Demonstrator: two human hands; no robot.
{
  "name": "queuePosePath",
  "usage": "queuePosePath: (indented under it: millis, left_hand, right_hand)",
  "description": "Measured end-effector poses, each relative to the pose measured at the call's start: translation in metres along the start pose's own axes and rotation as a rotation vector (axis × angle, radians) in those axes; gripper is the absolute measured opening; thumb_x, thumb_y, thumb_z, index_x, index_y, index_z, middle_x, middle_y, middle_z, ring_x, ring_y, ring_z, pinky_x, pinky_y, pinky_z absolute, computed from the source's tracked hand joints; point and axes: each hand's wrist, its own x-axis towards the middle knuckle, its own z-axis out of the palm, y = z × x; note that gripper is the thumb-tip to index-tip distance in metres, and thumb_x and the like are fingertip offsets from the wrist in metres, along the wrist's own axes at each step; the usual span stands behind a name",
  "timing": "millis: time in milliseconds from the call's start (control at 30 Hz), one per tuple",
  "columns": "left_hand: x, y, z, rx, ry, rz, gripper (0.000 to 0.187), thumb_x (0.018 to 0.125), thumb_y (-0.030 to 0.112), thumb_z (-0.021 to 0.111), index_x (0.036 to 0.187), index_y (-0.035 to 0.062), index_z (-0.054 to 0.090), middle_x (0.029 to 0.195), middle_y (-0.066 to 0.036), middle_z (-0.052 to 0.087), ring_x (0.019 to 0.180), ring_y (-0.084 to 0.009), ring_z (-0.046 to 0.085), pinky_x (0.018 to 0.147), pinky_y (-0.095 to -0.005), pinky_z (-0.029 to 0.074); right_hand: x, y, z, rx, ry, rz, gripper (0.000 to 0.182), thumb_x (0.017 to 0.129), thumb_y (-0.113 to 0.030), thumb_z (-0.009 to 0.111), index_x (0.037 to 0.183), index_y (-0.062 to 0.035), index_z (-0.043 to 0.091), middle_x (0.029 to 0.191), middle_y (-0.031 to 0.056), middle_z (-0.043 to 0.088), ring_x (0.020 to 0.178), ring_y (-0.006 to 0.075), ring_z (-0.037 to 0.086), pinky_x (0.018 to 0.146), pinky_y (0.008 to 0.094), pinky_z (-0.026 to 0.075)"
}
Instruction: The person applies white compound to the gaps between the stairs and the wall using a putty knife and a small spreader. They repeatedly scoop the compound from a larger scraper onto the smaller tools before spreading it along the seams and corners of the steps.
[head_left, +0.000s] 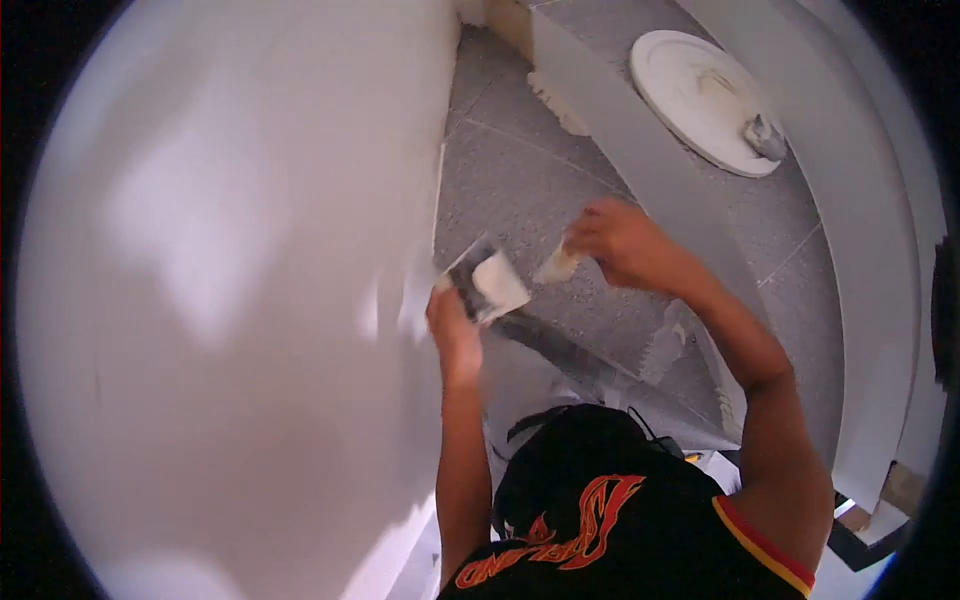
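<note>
My left hand (456, 325) is closed on the near-left edge of a flat metal putty blade (465, 281), close to the white wall. A thick lump of white putty (496, 282) lies on the blade's face. Just to the right, my right hand (618, 243) grips a small putty knife (557, 266), its handle mostly hidden by the fingers. The knife's tip points left toward the loaded blade, with a small gap between them.
A smooth white wall (230, 300) fills the left side. Grey tiled steps (540, 190) with pale risers curve up to the right. A round white lid (672, 88) with putty smears and a crumpled grey piece (765, 138) rests on a step. Clear sheeting (540, 370) lies below the hands.
</note>
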Motion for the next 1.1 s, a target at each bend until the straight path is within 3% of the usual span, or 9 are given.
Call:
queuePosePath:
  millis: [133,233,300,433,600,700,900,1033,1100]
  left_hand:
    - [-0.004,-0.008,0.005,-0.678,0.066,-0.341,0.027,0.082,0.017,0.044,0.105,0.0035,0.050,0.099,-0.009,0.054,0.087,-0.0203,0.055,0.073,-0.0327,0.047]
    - [0.006,-0.039,0.021,-0.297,-0.003,-0.164,0.031,0.080,0.020,0.047,0.107,0.0048,0.049,0.103,-0.009,0.052,0.095,-0.0212,0.053,0.077,-0.0360,0.045]
    - [0.019,-0.051,0.035,-0.666,0.101,-0.498,0.034,0.079,0.021,0.048,0.109,0.0049,0.048,0.105,-0.009,0.052,0.097,-0.0221,0.052,0.080,-0.0368,0.044]
    - [0.042,-0.057,0.064,-0.688,0.162,-0.558,0.029,0.084,0.018,0.040,0.108,0.0015,0.047,0.102,-0.009,0.052,0.092,-0.0209,0.054,0.077,-0.0340,0.045]
    - [0.110,-0.051,0.102,-0.666,0.188,-0.576,0.033,0.081,0.020,0.044,0.109,0.0029,0.047,0.101,-0.009,0.054,0.094,-0.0216,0.053,0.081,-0.0369,0.044]
    - [0.146,-0.057,0.110,-0.660,0.250,-0.595,0.030,0.084,0.017,0.041,0.109,0.0015,0.045,0.104,-0.009,0.052,0.095,-0.0205,0.053,0.081,-0.0335,0.044]
    - [0.175,-0.058,0.095,-0.642,0.230,-0.623,0.028,0.086,0.018,0.040,0.108,0.0026,0.047,0.101,-0.008,0.052,0.093,-0.0197,0.053,0.081,-0.0331,0.043]
    - [0.191,-0.087,0.069,-0.712,0.208,-0.593,0.029,0.086,0.018,0.040,0.108,0.0018,0.046,0.101,-0.008,0.053,0.092,-0.0200,0.053,0.081,-0.0327,0.043]
    - [0.200,-0.091,0.058,-0.633,0.140,-0.512,0.030,0.087,0.019,0.039,0.110,0.0018,0.046,0.102,-0.008,0.053,0.092,-0.0195,0.053,0.080,-0.0320,0.043]
  right_hand:
    - [-0.003,0.128,0.067,-0.275,-0.038,0.696,0.012,0.070,-0.007,0.050,0.074,-0.0015,0.059,0.081,0.0143,0.054,0.077,0.0319,0.056,0.064,0.0403,0.047]
    - [0.007,0.226,0.102,-0.391,-0.017,0.734,0.018,0.068,-0.013,0.056,0.079,0.0007,0.060,0.081,0.0194,0.057,0.077,0.0322,0.058,0.065,0.0395,0.049]
    - [0.017,0.301,0.146,-0.305,0.082,0.973,0.021,0.070,-0.018,0.056,0.080,-0.0008,0.062,0.086,0.0184,0.058,0.080,0.0319,0.058,0.066,0.0403,0.050]
    - [0.059,0.353,0.143,-0.548,-0.228,0.853,0.018,0.070,-0.010,0.055,0.081,0.0020,0.062,0.092,0.0166,0.053,0.078,0.0279,0.059,0.062,0.0359,0.051]
    - [0.088,0.490,0.223,-0.571,0.148,1.278,0.017,0.072,-0.012,0.055,0.083,-0.0024,0.064,0.091,0.0161,0.056,0.081,0.0279,0.060,0.060,0.0339,0.051]
    - [0.100,0.508,0.181,-0.537,-0.165,0.863,0.015,0.072,-0.013,0.055,0.079,-0.0028,0.064,0.080,0.0148,0.059,0.081,0.0265,0.060,0.060,0.0355,0.050]
    - [0.156,0.478,0.130,-0.392,-0.187,0.748,0.014,0.071,-0.010,0.054,0.079,-0.0010,0.062,0.076,0.0140,0.061,0.074,0.0289,0.060,0.062,0.0397,0.049]
    - [0.187,0.559,0.167,-0.342,0.033,0.716,0.017,0.072,-0.015,0.053,0.081,-0.0049,0.063,0.084,0.0151,0.061,0.078,0.0288,0.060,0.065,0.0421,0.050]
    - [0.199,0.573,0.172,-0.518,-0.182,0.636,0.013,0.071,-0.004,0.051,0.078,-0.0010,0.061,0.079,0.0159,0.060,0.075,0.0312,0.061,0.063,0.0418,0.050]
